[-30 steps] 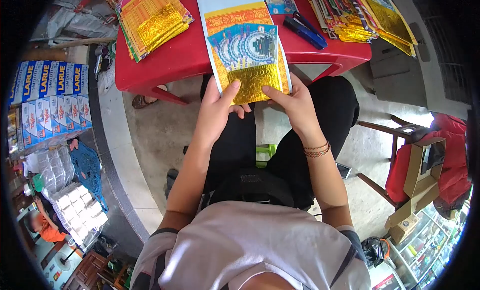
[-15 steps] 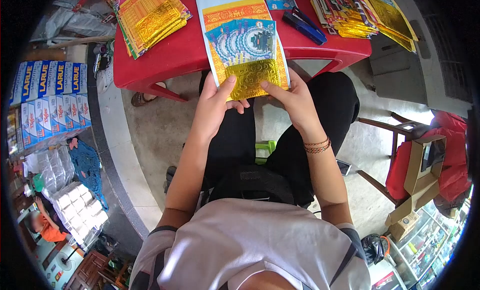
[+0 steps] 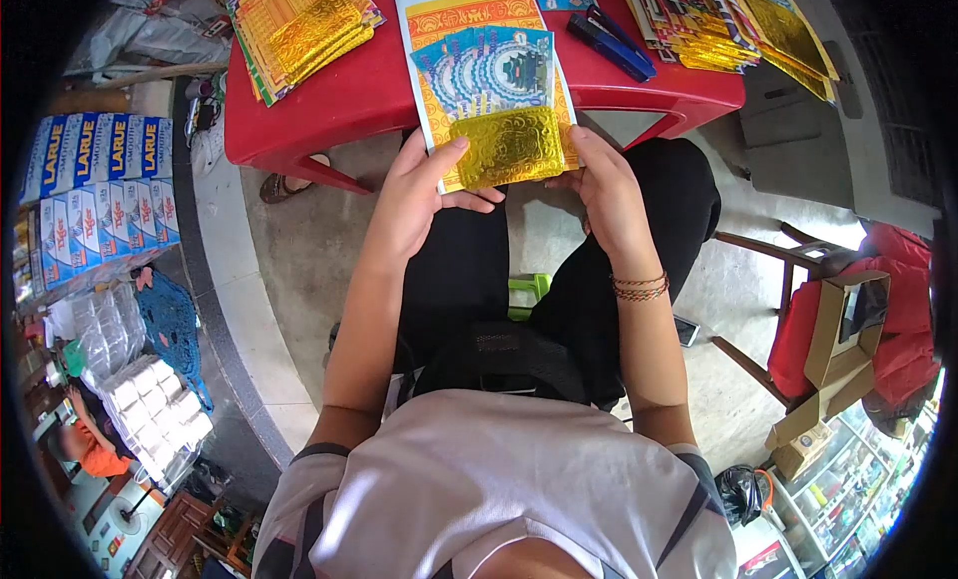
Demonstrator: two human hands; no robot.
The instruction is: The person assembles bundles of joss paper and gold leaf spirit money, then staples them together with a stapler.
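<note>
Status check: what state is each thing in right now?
paper bundle, near end held in both hands, far end on the red table
gold foil sheet, flat on the bundle's near end
blue notes, fanned out above the foil
left hand, gripping bundle's left edge
right hand, gripping its right edge
stapler, shut, lying on the table
cardboard box, flaps open

Far ends of paper sheet point(image 3: 469, 5) and red table point(image 3: 379, 80) beyond top edge
</note>
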